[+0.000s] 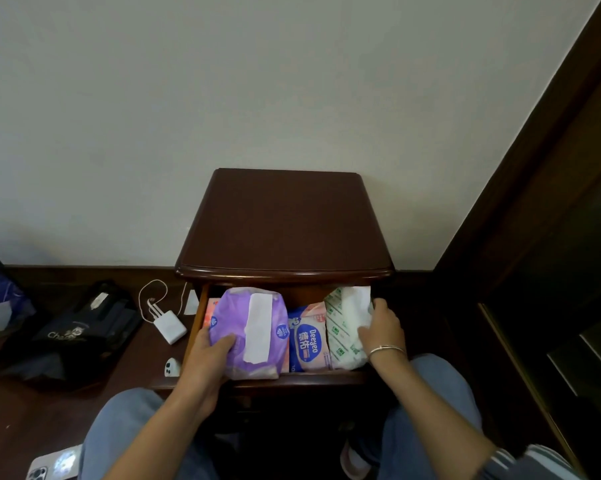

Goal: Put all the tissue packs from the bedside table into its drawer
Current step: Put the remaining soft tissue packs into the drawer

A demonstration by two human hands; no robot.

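I see the drawer point(192, 327) of the dark wooden bedside table point(285, 220) pulled out towards me, below its polished tabletop, and the tissue packs lie inside it side by side; on the left is a soft purple pack point(230, 313) with a white strip down its top; in the middle is a blue and pink pack point(307, 337) printed "Deeyeo"; on the right is a white pack with green print point(342, 327), standing on edge against the drawer's right side; an orange-pink pack point(209, 311) shows only as a thin edge beside and under the purple one. My left hand point(211, 351) grasps the purple pack at its near left corner, fingers curled over the top; my right hand point(384, 327) grasps the white and green pack, thumb on its face and fingers wrapped round its far side, a silver bracelet point(386, 349) on that wrist. I count four packs in the drawer, three plain and one mostly hidden; two hands, each on one pack; on the floor to the left are one white charger point(170, 328) with its cable and one black bag point(84, 327).
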